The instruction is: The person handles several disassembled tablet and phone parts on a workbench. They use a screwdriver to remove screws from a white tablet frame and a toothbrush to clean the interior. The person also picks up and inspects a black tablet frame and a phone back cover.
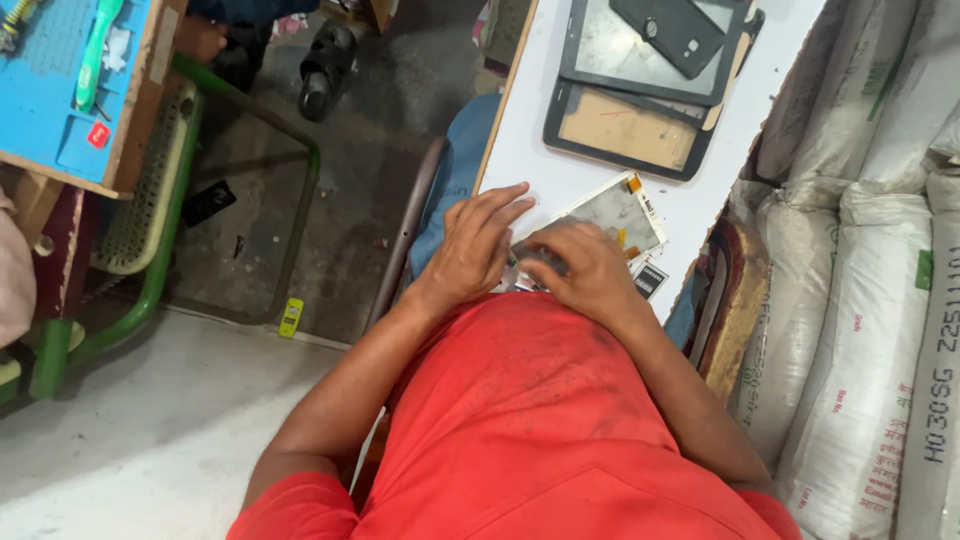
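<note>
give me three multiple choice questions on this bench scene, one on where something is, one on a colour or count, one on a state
1. Where does the display panel lie?
A. on the white table, under both hands
B. on the blue mat
C. on the floor

2. What colour is the person's shirt?
A. green
B. red
C. white

3. How do the two hands stand?
A. both lifted clear of the table
B. one hanging at the side
C. both down on the panel, close together

Answers:
1 A: the panel rests on the white table near its edge, below two dark tablet frames.
2 B: the shirt fills the lower picture in red.
3 C: the left hand and right hand both press on the panel's near end, almost touching.
</note>
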